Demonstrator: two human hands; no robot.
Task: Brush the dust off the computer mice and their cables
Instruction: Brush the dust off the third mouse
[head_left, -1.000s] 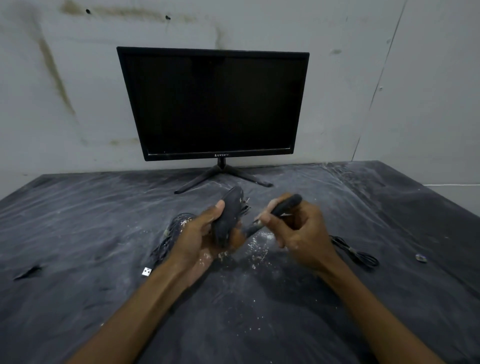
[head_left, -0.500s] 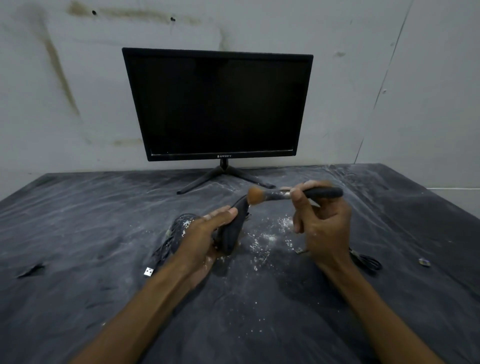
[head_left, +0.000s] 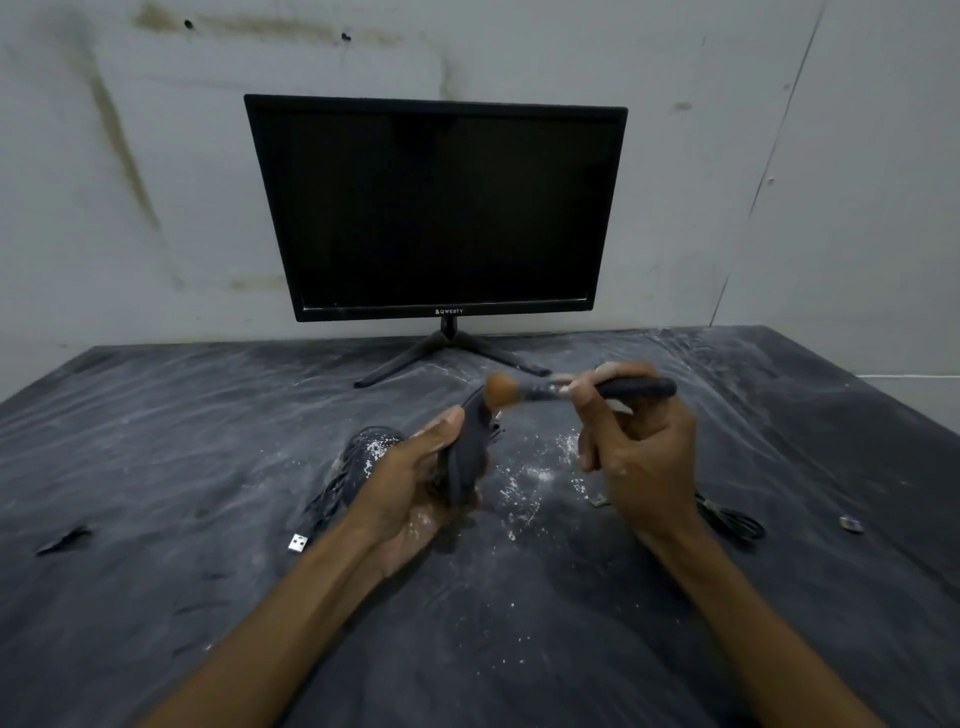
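Head view: a dark table (head_left: 156, 467), streaked and speckled with white dust (head_left: 524, 480), meets a stained grey wall (head_left: 156, 208); a black monitor (head_left: 436, 208) stands at the back. Left hand (head_left: 415, 483) curls round 1 mouse (head_left: 470, 452), held up on edge. Right hand (head_left: 639, 452) grips a brush (head_left: 571, 389), bristles at the mouse's top. Another mouse (head_left: 363, 452) lies behind the left hand, its USB plug (head_left: 297, 543) nearby. A cable (head_left: 732, 522) lies right.
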